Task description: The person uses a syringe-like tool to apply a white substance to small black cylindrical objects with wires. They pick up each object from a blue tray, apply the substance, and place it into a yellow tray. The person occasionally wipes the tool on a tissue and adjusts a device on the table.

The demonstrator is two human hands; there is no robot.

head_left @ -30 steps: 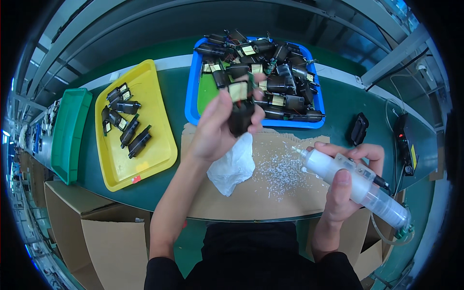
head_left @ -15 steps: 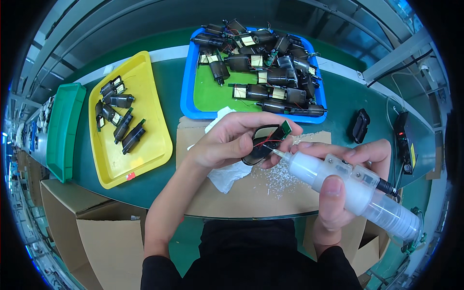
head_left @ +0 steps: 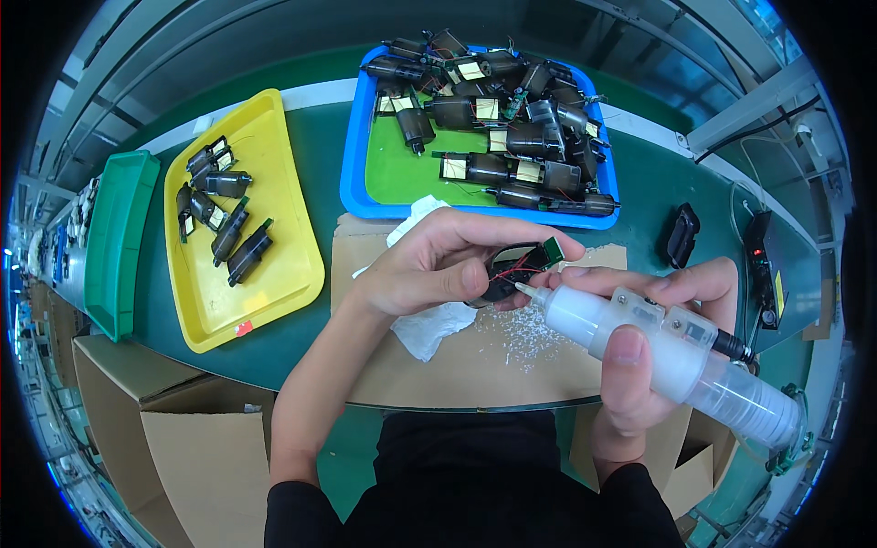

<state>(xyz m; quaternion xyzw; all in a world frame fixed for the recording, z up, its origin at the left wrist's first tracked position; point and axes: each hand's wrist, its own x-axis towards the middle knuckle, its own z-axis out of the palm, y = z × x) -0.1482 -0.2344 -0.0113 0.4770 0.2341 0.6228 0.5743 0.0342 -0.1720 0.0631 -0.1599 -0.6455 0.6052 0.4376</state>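
Observation:
My left hand (head_left: 422, 267) grips a dark translucent plastic housing (head_left: 501, 285) with red wires and a small green circuit board (head_left: 554, 250) at its upper end. In my right hand (head_left: 630, 370) is a glue syringe (head_left: 671, 361) with white contents, a clear rear barrel and a clear clamp on top. Its narrow tip points left at the housing, close to the wires; whether it touches cannot be made out. My right fingertips lie near the housing's right side, partly behind the syringe. Under both hands lies a cardboard sheet (head_left: 457, 384) strewn with white bits.
A blue tray (head_left: 352, 173) piled with similar dark housings stands at the back. Several more lie in a yellow tray (head_left: 297, 265) at left, beside a green bin (head_left: 114, 320). White tissue (head_left: 429, 333) rests on the cardboard. A black case (head_left: 681, 236) sits at right. Open cardboard boxes (head_left: 201, 457) stand below the table.
The housing has turned in my left hand, so its pale label no longer shows and the red wires face up more. The syringe has barely moved.

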